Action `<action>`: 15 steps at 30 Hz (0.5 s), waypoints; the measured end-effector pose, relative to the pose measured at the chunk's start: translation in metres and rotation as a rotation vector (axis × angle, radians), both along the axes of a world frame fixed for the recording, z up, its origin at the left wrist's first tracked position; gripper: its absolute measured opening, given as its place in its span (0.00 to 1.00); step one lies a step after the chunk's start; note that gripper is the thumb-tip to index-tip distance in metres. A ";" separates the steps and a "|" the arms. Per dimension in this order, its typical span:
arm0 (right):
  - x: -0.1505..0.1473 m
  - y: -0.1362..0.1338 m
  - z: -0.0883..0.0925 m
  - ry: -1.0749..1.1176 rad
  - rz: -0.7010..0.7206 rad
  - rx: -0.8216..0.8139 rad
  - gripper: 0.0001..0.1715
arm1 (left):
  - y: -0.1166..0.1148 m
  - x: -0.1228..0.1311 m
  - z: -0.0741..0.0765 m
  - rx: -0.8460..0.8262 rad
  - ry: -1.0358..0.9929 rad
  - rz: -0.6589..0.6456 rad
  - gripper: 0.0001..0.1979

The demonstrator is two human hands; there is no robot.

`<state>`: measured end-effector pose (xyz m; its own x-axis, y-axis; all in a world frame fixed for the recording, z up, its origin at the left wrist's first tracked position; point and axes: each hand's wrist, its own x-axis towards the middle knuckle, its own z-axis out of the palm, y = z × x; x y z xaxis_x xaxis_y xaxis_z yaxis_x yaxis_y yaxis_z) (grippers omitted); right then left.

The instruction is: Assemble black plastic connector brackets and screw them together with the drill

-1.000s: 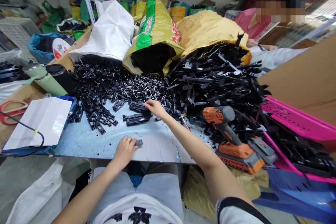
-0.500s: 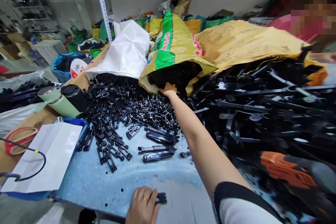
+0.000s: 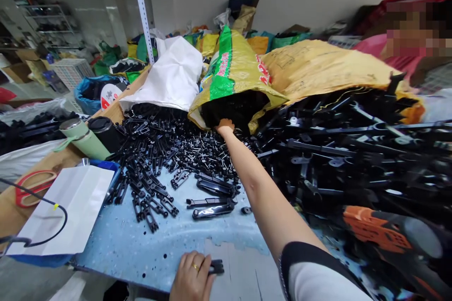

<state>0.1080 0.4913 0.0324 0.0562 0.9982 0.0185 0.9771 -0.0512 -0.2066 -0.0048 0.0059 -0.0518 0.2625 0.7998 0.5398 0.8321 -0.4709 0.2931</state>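
Note:
My left hand (image 3: 193, 275), with a ring on one finger, is closed on a small black forked part (image 3: 216, 266) at the table's front edge. My right arm is stretched forward, and my right hand (image 3: 225, 126) is at the mouth of a yellow and green sack (image 3: 243, 77); its fingers are hidden in the dark opening. Under that hand spreads a heap of small black and silver pins (image 3: 203, 150). Left of it lie many black forked links (image 3: 148, 183). Several long black arms (image 3: 213, 208) rest on the blue table (image 3: 123, 244).
A white sack (image 3: 173, 70) and an orange-yellow sack (image 3: 328, 66) flank the middle one. Black metal arms (image 3: 325, 150) pile up at right, beside an orange power tool (image 3: 374, 228). At left are a green bottle (image 3: 83, 136), scissors (image 3: 35, 188) and white paper (image 3: 67, 207). Another person is at upper right.
My right hand has moved a little deeper into the sack's mouth, and its fingers have gone out of sight. The view has shifted slightly. My left hand stays with the forked part.

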 end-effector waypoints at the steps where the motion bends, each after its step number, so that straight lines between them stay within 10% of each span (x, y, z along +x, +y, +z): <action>1: 0.002 -0.009 0.003 0.005 0.017 0.019 0.27 | 0.000 -0.001 0.003 0.002 0.002 -0.008 0.14; 4: 0.017 -0.032 0.020 0.051 -0.027 0.252 0.29 | -0.001 0.000 0.012 0.003 -0.014 0.011 0.13; 8: 0.070 -0.040 0.056 0.172 -0.511 0.594 0.34 | -0.004 0.001 0.014 0.009 -0.023 0.034 0.13; 11: 0.114 -0.031 0.080 0.253 -0.715 0.452 0.37 | -0.003 0.001 0.006 0.053 -0.004 0.028 0.13; 15: 0.147 -0.018 0.093 0.167 -0.542 0.123 0.33 | 0.002 0.003 -0.010 0.059 0.001 0.060 0.13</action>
